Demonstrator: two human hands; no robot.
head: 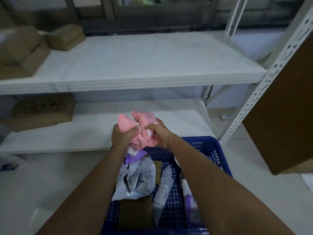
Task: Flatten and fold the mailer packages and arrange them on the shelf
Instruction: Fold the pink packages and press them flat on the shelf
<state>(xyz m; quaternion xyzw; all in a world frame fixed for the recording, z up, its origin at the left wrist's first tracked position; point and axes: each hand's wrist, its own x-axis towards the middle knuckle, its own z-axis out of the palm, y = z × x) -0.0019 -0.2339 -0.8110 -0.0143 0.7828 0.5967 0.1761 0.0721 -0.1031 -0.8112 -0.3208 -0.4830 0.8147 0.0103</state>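
A crumpled pink mailer package (144,122) with black handwriting is held up over the far end of a blue perforated basket (211,150). My left hand (121,135) grips its left side, and my right hand (160,133) grips its right side, thumb on top. Below, in the basket, lie a grey-white mailer (135,178), a narrow white mailer (163,189), a purple mailer (191,202) and a small brown box (135,212). The white lower shelf (84,133) lies just beyond the hands; the upper shelf (144,61) is above it.
Brown cardboard boxes sit at the left of the upper shelf (25,50) and the lower shelf (42,111). A perforated white upright (264,82) stands at the right, with a large brown box (284,107) beside it. The floor is pale tile.
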